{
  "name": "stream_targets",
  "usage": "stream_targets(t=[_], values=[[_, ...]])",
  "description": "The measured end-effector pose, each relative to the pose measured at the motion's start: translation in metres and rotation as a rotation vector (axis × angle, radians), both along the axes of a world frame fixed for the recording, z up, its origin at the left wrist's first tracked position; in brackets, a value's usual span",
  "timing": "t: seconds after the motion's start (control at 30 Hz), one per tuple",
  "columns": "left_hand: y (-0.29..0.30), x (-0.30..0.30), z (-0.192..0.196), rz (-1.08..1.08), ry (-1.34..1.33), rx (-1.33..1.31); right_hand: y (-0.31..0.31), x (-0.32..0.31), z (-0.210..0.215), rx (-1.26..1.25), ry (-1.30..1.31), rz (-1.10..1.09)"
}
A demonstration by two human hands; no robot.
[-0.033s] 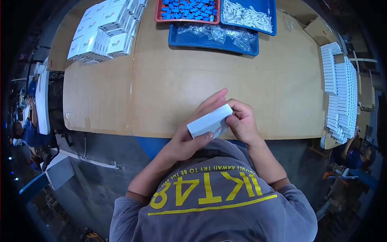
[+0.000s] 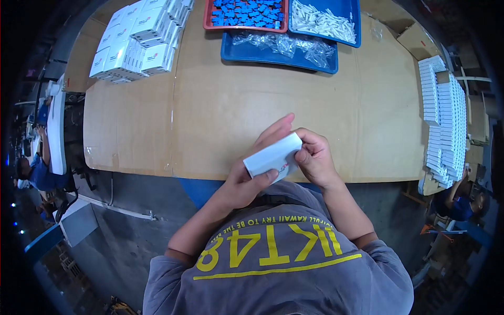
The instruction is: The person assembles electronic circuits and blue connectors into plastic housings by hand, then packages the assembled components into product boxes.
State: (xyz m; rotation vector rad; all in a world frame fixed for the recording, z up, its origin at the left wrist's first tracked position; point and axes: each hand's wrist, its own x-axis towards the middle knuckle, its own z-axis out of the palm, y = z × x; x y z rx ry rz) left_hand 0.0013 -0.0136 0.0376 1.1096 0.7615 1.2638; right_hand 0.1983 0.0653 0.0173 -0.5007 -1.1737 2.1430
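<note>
A small white cardboard box [image 2: 272, 155] with a small reddish print is held tilted in front of my body, above the table's near edge. My left hand [image 2: 242, 188] cradles it from the left, thumb pressed on its near face and fingers stretched behind it. At the box's right end, my right hand [image 2: 317, 161] grips with thumb and bent fingers. The underside of the box and part of its right end are hidden by my hands.
Stacked white boxes [image 2: 123, 55] stand at the far left of the cardboard-covered table [image 2: 252, 100]. Far off are a red tray [image 2: 209, 25] of blue pieces, a blue tray [image 2: 358, 26] of white pieces and another blue tray [image 2: 226, 50] with clear bags. Rows of white boxes [image 2: 445, 115] line the right.
The box has tipped slightly in my hands, so more of its printed near face shows. Both hands keep their hold in nearly the same place.
</note>
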Motion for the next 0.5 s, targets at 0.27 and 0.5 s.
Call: stream_targets(t=[0.27,0.5], values=[[0.013,0.000,-0.027,0.349,-0.022,-0.029,0.007,-0.005,-0.008,-0.171,-0.152,-0.086],[0.016,-0.028,-0.015,0.238,0.384,-0.001,0.023,-0.005,0.004,0.405,-0.334,-0.237]])
